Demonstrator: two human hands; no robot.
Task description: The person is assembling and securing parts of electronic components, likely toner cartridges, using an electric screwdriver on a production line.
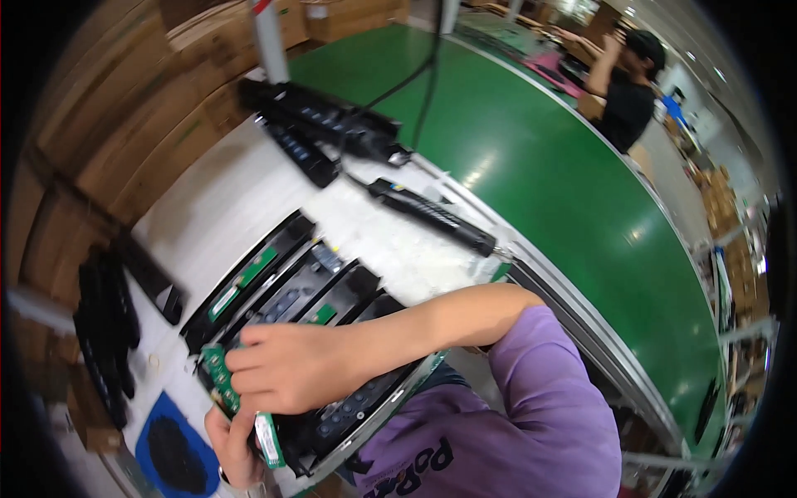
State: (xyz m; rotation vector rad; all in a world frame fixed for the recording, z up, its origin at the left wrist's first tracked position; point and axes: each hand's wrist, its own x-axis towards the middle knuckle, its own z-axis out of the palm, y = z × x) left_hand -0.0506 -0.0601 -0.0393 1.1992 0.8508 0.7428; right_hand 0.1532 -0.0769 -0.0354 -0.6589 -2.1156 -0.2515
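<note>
My right hand (290, 369) reaches across from the right over a row of black plastic housings (365, 282). Its fingers are closed on the edge of a green circuit board (217, 373). Below it, my left hand (234, 444) has thumb and fingers pinched at the lower end of that same board; the exact contact is partly hidden. Beside the left hand, a green board with a white strip (268, 438) lies against a housing. Another narrow green board (242, 284) sits inside the far left housing. Dark button pads (286, 305) show in the housings between.
A black electric screwdriver (436, 217) with a cord lies on the white bench (216, 187). Behind are long black units (324, 116); at left, stacked black parts (108, 324) and a blue bag (199, 448). A green conveyor (531, 183) runs alongside, a person (627, 91) beyond it.
</note>
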